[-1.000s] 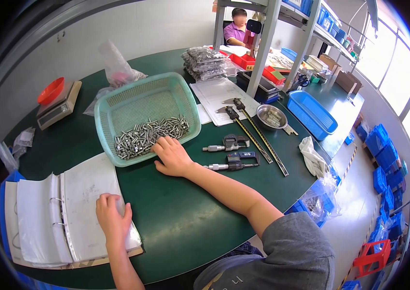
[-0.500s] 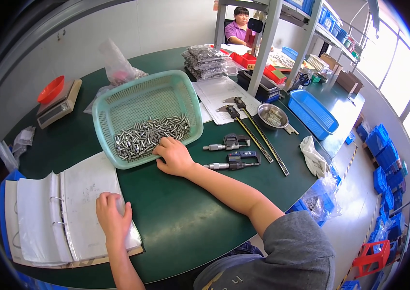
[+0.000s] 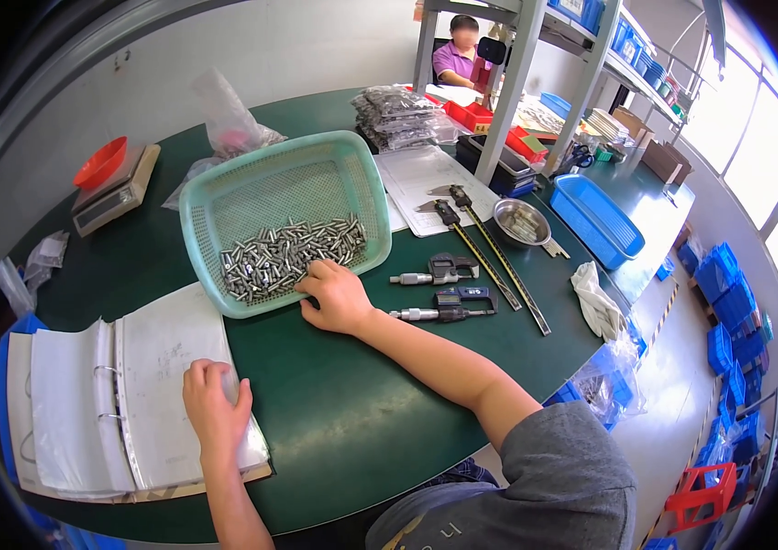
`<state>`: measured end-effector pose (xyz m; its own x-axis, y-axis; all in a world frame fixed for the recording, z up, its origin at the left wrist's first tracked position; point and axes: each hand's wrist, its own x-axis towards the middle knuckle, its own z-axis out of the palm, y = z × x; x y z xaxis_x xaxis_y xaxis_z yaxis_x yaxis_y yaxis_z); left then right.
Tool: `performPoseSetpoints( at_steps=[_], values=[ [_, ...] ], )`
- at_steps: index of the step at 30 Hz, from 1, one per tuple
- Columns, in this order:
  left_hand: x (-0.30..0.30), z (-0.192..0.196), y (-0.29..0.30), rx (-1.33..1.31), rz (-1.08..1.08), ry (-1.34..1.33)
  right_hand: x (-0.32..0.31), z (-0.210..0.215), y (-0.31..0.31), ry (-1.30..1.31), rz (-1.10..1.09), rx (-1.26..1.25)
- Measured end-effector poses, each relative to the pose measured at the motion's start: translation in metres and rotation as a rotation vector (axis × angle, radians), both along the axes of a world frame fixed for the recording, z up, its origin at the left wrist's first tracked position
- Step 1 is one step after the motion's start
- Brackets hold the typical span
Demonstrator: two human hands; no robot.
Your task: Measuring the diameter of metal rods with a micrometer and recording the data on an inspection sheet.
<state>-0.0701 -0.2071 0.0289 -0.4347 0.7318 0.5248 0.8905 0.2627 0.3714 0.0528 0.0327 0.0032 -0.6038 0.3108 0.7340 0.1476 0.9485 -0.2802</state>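
A pale green plastic basket [image 3: 284, 151] stands on the dark green table, with a heap of small metal pins [image 3: 293, 255] along its near side. My right hand [image 3: 334, 298] is at the basket's near rim, its fingers bent over the edge beside the pins. Those fingertips are partly hidden. To the left lies a ring binder [image 3: 169, 344], opened flat, with clear sleeves and a white page. My left hand [image 3: 217, 411] rests on the right page near its edge, fingers loosely bent and thumb apart, with nothing visible in it.
Right of the basket lie two micrometers [image 3: 449, 304], two calipers [image 3: 490, 261], a metal bowl [image 3: 521, 223], a blue tray [image 3: 595, 220] and a white glove [image 3: 596, 301]. A scale [image 3: 117, 188] with a red dish stands far left. Behind are bagged parts [image 3: 394, 117], shelf posts and a seated person [image 3: 459, 60].
The whole view has shifted slightly. Both hands keep their places, the right at the basket's rim and the left on the binder page.
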Motion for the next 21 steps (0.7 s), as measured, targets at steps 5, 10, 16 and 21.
performPoseSetpoints(
  at_steps=[5,10,16,21],
  values=[
    [-0.0009,-0.0006,0.0005,-0.015,0.005,-0.002,-0.0011,0.0024,0.0002,0.012,-0.011,-0.002],
    [-0.0011,-0.0017,0.0009,0.002,-0.001,0.017,-0.0001,0.0024,0.0007,0.018,-0.005,-0.005],
    [-0.0012,-0.0003,0.0011,0.000,-0.004,0.021,0.0013,-0.0003,-0.0010,-0.043,-0.015,-0.020],
    [-0.0010,-0.0006,0.0011,0.018,-0.014,0.023,0.0033,-0.0036,0.0016,-0.066,-0.015,0.018]
  ],
)
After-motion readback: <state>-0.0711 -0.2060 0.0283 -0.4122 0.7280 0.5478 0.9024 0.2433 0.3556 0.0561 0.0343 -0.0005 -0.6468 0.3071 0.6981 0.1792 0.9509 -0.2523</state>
